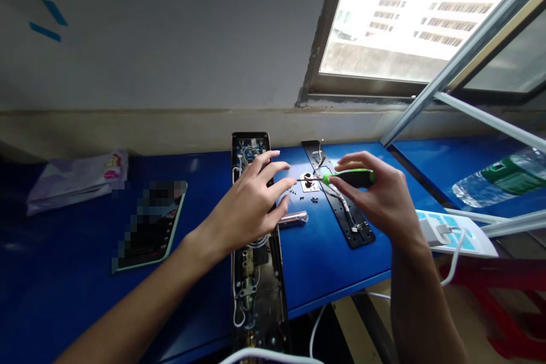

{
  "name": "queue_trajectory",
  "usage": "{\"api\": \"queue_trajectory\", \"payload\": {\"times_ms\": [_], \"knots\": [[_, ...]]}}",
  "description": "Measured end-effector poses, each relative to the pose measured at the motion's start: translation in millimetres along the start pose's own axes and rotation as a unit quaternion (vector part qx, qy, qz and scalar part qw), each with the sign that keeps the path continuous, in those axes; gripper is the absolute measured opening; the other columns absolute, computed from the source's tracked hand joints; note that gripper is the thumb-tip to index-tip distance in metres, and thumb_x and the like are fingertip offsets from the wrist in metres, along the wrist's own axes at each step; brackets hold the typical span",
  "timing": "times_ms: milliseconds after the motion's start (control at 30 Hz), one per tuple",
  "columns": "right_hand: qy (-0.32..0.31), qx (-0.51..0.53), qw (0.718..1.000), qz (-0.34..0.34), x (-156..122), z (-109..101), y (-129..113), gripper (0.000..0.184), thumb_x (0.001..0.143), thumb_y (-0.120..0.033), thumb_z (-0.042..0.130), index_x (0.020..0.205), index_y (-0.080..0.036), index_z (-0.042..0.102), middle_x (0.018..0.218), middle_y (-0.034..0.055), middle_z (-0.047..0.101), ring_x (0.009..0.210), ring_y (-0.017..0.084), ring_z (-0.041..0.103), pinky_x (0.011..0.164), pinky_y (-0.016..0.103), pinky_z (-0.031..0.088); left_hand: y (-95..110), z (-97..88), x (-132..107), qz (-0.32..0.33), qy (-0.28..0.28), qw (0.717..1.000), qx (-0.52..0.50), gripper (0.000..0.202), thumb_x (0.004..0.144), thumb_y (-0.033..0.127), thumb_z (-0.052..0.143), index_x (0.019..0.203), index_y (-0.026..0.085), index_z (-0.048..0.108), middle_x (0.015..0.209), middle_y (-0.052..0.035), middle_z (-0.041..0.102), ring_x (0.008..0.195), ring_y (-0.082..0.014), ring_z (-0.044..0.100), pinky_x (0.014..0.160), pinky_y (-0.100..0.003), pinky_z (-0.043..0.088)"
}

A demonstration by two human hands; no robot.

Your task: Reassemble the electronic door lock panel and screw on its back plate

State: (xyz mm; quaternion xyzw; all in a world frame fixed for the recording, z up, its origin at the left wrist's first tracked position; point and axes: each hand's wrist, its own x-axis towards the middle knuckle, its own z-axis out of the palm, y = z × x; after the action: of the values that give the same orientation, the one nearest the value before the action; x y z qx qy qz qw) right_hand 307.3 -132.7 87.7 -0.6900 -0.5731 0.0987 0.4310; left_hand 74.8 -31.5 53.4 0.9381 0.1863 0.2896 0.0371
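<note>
My right hand (377, 187) grips a green and black screwdriver (352, 178), its shaft pointing left. With fingers spread, my left hand (260, 193) hovers over a long, narrow lock-like housing (262, 318) with its inside exposed. The screwdriver's tip is close to my left fingertips; whether they touch is unclear. The housing holds a blue circuit board (245, 151), wires and brass-coloured parts, partly hidden by my left hand. Below the screwdriver shaft lies a small square plate (307, 186) with a dark round part. Small dark screws (314, 200) lie near it.
A long black panel (360, 233) with wires lies right of the housing, and a shiny cylinder (294, 219) beside it. A phone (147, 230) and a tissue pack (79, 179) lie left. At right are a power strip (469, 236), a plastic bottle (505, 176) and a metal frame (418, 108).
</note>
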Motion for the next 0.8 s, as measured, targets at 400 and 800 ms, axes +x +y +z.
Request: {"api": "queue_trajectory", "payload": {"times_ms": [400,800], "knots": [[0.076,-0.007,0.995,-0.071,18,22,8,0.024,0.087,-0.037,0.075,0.104,-0.022,0.065,0.084,0.0002,0.077,0.069,0.016,0.073,0.062,0.025,0.057,1,21.3,10,0.017,-0.083,0.996,0.034,0.028,0.100,0.029,0.060,0.114,0.014,0.078,0.133,-0.0187,0.069,0.155,-0.0437,0.034,0.124,-0.068,0.039],[0.061,0.015,0.996,-0.069,28,37,7,0.021,0.085,-0.036,0.073,0.099,-0.023,0.064,0.078,-0.0024,0.070,0.063,0.012,0.062,0.061,0.023,0.051,2,21.0,10,0.005,-0.114,0.993,0.040,0.032,0.101,0.031,0.057,0.114,0.010,0.078,0.132,-0.0193,0.071,0.156,-0.0425,0.035,0.127,-0.063,0.037]]}}
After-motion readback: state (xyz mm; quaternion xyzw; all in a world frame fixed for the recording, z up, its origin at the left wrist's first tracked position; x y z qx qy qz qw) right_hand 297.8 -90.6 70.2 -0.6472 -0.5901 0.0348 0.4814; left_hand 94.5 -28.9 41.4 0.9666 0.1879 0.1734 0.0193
